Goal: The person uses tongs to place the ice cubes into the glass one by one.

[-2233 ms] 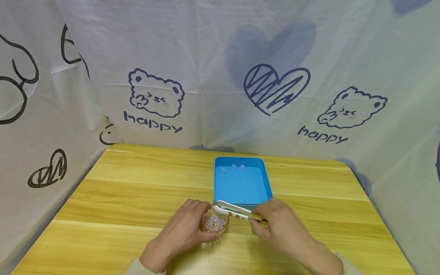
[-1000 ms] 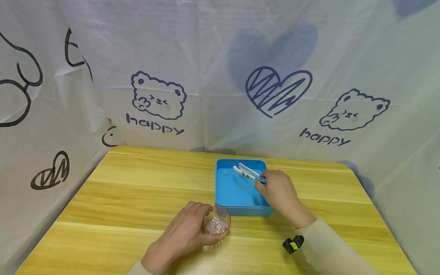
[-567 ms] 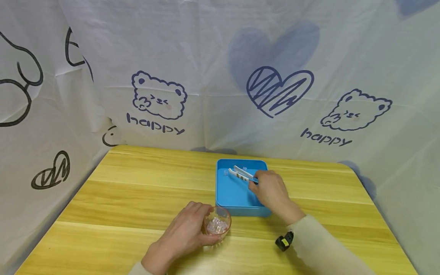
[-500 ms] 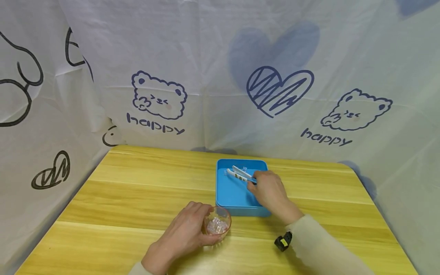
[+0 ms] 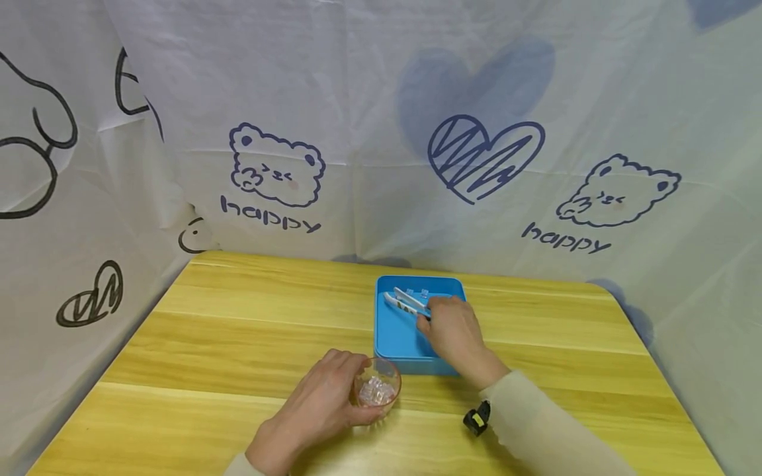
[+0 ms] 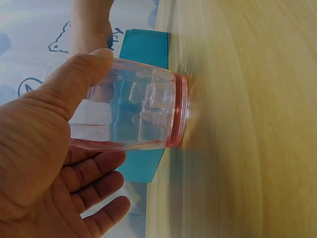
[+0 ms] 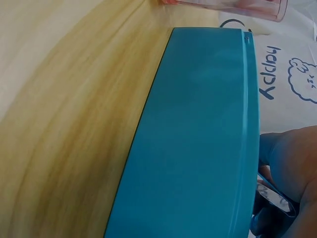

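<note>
My left hand (image 5: pixel 315 403) holds a clear, pink-tinted cup (image 5: pixel 394 377) upright on the table, thumb on one side and fingers on the other. Several clear cubes (image 6: pixel 151 101) lie in the bottom of the cup. Behind it stands a shallow blue box (image 5: pixel 417 365). My right hand (image 5: pixel 452 330), reaching over the box, grips white tongs (image 5: pixel 401 303). Their tips are apart and low at the left side of the box. Two clear cubes (image 5: pixel 424 293) show near its back wall. Whether a cube lies between the tips is too small to tell.
All this stands on a wood-grain table (image 5: pixel 250 297). A white cloth (image 5: pixel 369 198) with drawn bears and hearts hangs behind and at the sides. A black strapped device (image 5: pixel 476 419) sits by the right wrist.
My right hand moves from the cup into the box, first to the back right, then left with the tongs. The leftmost cube disappears from sight at the tips. My left hand stays at the cup.
</note>
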Demonstrator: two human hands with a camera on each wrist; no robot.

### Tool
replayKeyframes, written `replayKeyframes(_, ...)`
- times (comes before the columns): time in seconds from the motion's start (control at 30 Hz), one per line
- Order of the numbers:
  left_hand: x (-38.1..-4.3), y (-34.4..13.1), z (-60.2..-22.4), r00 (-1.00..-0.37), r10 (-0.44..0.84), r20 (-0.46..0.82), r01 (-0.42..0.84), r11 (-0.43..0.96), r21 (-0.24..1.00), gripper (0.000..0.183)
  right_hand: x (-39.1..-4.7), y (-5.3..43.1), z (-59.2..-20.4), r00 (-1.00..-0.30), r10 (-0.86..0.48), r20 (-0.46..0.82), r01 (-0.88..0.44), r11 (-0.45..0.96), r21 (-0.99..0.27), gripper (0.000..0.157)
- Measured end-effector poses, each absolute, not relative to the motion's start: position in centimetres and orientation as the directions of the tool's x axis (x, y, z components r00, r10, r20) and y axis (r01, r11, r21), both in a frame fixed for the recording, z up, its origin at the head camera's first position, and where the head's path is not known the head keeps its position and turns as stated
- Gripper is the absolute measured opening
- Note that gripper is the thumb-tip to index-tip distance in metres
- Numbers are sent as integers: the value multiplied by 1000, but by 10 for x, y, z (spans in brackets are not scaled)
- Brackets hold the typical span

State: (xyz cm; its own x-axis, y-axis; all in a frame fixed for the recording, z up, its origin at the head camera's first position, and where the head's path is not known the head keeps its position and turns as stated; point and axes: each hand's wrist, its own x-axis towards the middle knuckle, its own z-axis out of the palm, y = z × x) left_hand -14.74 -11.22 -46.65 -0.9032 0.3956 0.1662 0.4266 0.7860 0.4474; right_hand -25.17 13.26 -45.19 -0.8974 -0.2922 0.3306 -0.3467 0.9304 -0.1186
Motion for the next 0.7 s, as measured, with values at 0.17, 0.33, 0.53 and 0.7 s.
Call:
replayKeyframes(0.17,-147,-112,-466,-901,399,170,432,784,445,74,-250,132,-454,-891,-298,343,-352,930,-108,28)
replayKeyframes(0.33,-146,-112,-466,-897,407,174,440,778,448,74,-249,134,-455,-886,-308,347,-363,926,-103,33)
replayKeyframes(0.53,-147,-112,-465,-898,410,162,437,777,454,72,-250,136,-456,-892,-302,338,-354,929,-104,33)
replayKeyframes(0.7,-146,-112,-464,-892,413,184,450,776,441,71,-251,135,-456,-897,-292,332,-345,932,-112,33)
